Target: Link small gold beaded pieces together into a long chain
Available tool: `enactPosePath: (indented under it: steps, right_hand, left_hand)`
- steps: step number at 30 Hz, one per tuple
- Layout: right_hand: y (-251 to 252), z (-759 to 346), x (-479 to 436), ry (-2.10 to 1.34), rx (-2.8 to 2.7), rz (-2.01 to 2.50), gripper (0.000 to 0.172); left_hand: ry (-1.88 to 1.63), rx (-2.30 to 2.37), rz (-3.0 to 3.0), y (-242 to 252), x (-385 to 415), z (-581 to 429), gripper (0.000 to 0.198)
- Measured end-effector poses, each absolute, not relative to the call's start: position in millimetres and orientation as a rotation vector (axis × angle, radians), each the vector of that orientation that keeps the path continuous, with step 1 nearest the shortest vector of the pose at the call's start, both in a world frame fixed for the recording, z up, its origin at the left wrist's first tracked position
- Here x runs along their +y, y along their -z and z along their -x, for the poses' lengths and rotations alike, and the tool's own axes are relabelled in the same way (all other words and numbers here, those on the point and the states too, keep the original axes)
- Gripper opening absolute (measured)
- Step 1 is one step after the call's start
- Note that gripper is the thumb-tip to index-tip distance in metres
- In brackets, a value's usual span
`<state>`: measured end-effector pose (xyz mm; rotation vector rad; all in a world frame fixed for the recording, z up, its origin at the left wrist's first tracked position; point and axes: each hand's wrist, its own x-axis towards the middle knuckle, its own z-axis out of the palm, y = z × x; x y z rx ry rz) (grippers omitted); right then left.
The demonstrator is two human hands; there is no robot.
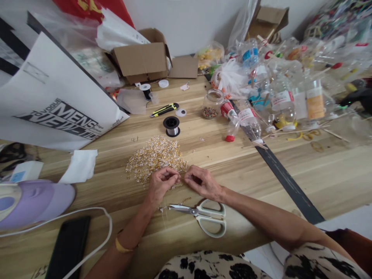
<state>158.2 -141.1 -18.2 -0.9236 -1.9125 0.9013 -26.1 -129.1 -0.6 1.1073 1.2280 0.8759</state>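
My left hand [163, 183] is closed in a pinch at the near right edge of a pile of gold and clear beads [157, 155]. Close beside it, fingertips almost meeting, my right hand [205, 183] also pinches with curled fingers. Whatever sits between the fingertips of either hand is too small to make out. Below the hands lie scissors [211, 209] with cream handles, blades pointing left. A short gold chain [185, 200] rests by the blades, with thin clear thread near it. Just beyond the pile stands a spool of fine wire [171, 126].
A box cutter [164, 110], a black thread spool [145, 92] and a jar of small beads [211, 105] stand farther back. Plastic bottles [250, 120] crowd the right. At left are a paper bag [58, 97], a purple appliance [37, 201], its white cable and a phone [69, 246].
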Motion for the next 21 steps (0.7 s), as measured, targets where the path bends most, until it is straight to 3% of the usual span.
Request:
enactPosePath:
  steps: [21]
  right_hand:
    - [15.9,-159.0,-141.1,-0.893,-1.919,0.913,0.007]
  left_hand:
    - [-0.864,1.163,-1.108,5.6,-125.1,32.5,0.013]
